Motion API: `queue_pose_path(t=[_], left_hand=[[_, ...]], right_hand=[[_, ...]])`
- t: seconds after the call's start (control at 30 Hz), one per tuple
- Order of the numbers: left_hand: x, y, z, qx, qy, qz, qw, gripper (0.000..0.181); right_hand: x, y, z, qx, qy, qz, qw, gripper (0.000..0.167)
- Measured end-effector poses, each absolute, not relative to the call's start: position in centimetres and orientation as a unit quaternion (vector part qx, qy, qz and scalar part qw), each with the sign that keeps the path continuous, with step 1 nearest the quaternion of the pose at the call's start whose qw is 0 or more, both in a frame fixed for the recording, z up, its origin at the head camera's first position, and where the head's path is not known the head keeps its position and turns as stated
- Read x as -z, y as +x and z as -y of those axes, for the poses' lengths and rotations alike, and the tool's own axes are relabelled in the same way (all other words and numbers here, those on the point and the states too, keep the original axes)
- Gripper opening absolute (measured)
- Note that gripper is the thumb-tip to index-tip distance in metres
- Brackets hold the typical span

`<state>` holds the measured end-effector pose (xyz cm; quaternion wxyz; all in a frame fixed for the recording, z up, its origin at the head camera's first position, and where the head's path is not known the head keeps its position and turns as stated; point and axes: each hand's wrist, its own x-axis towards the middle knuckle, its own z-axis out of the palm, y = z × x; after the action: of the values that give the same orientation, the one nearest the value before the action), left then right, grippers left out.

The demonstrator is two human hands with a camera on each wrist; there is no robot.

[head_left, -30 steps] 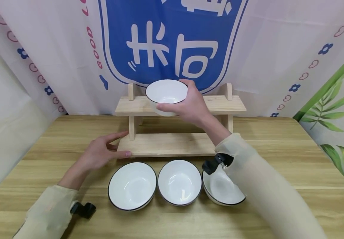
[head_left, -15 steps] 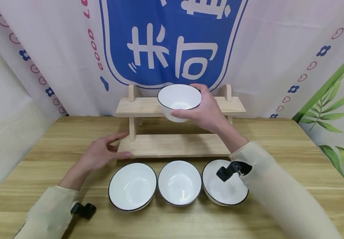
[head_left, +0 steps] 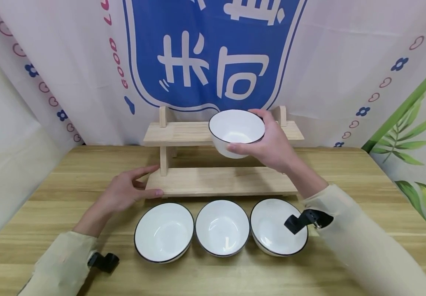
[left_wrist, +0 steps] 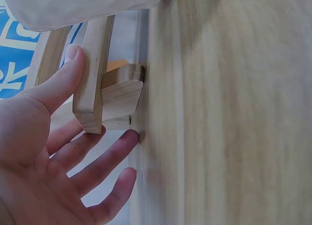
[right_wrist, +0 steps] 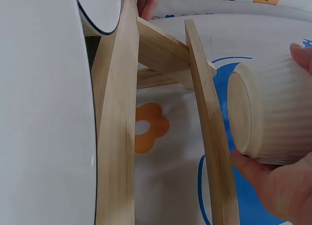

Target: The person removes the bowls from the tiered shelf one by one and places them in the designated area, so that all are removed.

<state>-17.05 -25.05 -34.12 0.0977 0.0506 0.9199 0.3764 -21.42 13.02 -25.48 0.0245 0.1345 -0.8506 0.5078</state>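
Observation:
A white bowl (head_left: 235, 133) with a dark rim and ribbed outside is gripped by my right hand (head_left: 275, 144), thumb in front and fingers behind. It is raised in front of the upper board of a two-tier wooden display shelf (head_left: 220, 181); the right wrist view shows its base (right_wrist: 240, 115) apart from the boards. At the shelf's lower left end, my left hand (head_left: 125, 191) holds the board between thumb and fingers, the other fingers spread. Three similar bowls stand in a row before the shelf: left (head_left: 164, 232), middle (head_left: 222, 228) and right (head_left: 279, 228).
The wooden table (head_left: 346, 197) carries everything. Behind the shelf hangs a white curtain (head_left: 331, 74) with a blue printed emblem. Small black wrist mounts (head_left: 103, 262) sit at both cuffs; the right one overlaps the right bowl in the head view.
My right hand has carried the held bowl rightward and slightly lower along the upper board. The left hand and the three bowls in the row stay in place.

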Motion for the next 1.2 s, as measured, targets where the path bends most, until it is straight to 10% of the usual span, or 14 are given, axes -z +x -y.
queue_pose_path(t=[1.2], left_hand=[[34.3,-17.2,25.2,-0.373,0.047,-0.921,0.099,0.096]], right_hand=[[29.0,-14.7,-25.8,-0.49,0.213,0.841,0.081,0.109]])
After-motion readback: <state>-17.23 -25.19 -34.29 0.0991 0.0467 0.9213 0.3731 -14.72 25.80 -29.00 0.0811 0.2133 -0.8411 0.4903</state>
